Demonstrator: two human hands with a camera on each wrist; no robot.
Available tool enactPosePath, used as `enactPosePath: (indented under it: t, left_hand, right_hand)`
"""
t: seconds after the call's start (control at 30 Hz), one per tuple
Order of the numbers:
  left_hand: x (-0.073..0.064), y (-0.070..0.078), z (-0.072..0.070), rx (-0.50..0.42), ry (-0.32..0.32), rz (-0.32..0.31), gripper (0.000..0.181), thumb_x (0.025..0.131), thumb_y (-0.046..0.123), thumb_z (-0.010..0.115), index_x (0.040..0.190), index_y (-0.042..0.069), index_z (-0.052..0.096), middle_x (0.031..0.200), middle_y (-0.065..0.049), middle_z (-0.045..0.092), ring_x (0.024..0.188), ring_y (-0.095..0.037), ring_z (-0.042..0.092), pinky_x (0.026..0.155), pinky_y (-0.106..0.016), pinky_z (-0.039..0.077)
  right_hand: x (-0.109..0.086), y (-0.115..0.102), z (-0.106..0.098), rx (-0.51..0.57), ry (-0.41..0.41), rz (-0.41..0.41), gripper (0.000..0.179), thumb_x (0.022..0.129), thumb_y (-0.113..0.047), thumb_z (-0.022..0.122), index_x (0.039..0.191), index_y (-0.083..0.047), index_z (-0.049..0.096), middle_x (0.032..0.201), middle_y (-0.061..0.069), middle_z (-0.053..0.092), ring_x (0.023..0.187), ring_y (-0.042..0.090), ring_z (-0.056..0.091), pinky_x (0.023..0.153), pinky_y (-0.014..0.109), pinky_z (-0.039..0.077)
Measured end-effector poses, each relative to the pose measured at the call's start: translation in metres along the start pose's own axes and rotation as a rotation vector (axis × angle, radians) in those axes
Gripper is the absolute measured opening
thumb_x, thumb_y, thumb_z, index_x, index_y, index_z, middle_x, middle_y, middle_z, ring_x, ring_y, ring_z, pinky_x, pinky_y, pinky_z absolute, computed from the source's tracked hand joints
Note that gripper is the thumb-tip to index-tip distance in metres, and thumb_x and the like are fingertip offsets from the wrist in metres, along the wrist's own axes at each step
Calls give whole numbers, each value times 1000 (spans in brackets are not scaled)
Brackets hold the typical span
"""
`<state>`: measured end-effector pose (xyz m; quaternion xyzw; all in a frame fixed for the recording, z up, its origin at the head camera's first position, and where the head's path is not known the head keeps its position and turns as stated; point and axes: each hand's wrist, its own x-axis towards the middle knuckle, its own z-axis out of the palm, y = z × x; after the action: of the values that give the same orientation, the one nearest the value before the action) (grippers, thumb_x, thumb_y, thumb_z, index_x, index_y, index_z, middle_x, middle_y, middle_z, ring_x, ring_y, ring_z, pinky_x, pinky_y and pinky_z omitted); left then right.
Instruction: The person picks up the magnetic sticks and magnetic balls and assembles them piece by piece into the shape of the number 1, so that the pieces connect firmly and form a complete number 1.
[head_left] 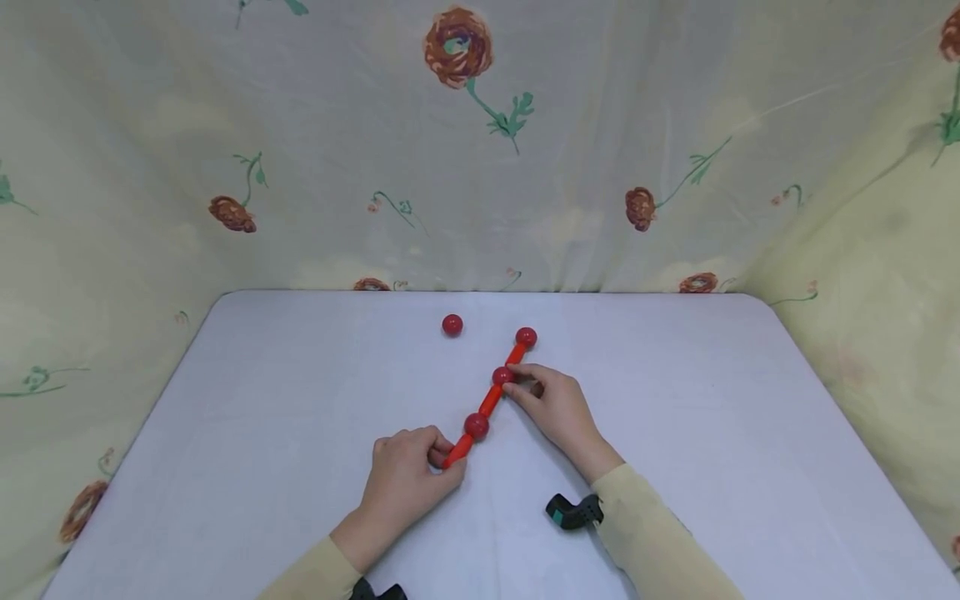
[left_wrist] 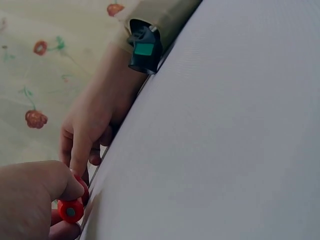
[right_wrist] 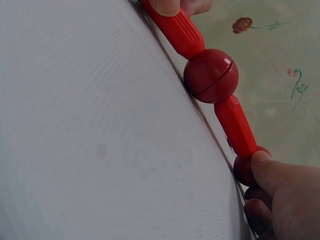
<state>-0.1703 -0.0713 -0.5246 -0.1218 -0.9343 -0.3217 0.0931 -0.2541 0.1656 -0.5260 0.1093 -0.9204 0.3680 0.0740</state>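
Note:
A straight chain of three dark red balls and three bright red rods runs diagonally across the white table. My left hand pinches the near end rod between thumb and fingers. That rod's free end shows a grey round centre in the left wrist view. Beyond it comes the nearest ball, then a ridged middle rod. My right hand grips the middle ball between thumb and fingertips. The far rod links it to the last ball.
One loose red ball lies near the table's back edge, left of the chain's far end. A floral cloth hangs behind and beside the white table. Black wrist devices sit at both sleeves.

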Motion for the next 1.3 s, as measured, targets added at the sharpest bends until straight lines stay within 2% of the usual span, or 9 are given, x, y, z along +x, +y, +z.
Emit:
enactPosePath:
  t: [0.47,0.7,0.8,1.07,1.2,1.3]
  left_hand:
    - [0,1,0,10,-4,3,16,78,34,79,80,24,67,66,21,55,64,-4,46,70,-37,33]
    - [1,0,-1,8,-11,-10,16,78,36,78,80,24,67,66,21,53,64,-3,46,69,-36,32]
    - [1,0,0,4,-13,-11,16,78,35,78,81,24,67,66,21,53,64,-3,46,69,-36,32]
    - [0,-2,0,11,-4,-5,16,79,35,78,81,24,67,67,20,54,63,-4,45,70,-36,32]
    - [0,-1,-1,12,-5,5,16,79,36,78,82,24,67,67,20,54,63,-4,46,70,-36,32]
    - [0,-1,-2,10,-8,14,17,79,36,78,82,24,67,68,20,54,64,-4,46,70,-37,32]
  right_hand:
    - [0,0,-2,-6,16,2,36,89,-32,76,123,-22,70,99,-8,68,70,11,56,63,27,49]
    - [-11,0,-6,99,55,37,37,89,-32,75,124,-19,69,109,-3,68,77,11,59,69,30,52]
    - [-21,0,-6,133,62,39,34,90,-32,74,122,-20,70,107,-4,68,79,10,60,71,31,52]
    - [-46,-12,3,150,24,-84,31,90,-28,75,119,-21,71,100,-13,66,76,5,59,67,25,52]
    - [-51,-19,7,132,6,-149,31,89,-29,76,119,-20,71,99,-14,66,79,3,59,69,26,52]
    - [-52,-22,8,115,-1,-166,32,89,-28,76,119,-21,71,99,-12,67,81,2,59,71,27,52]
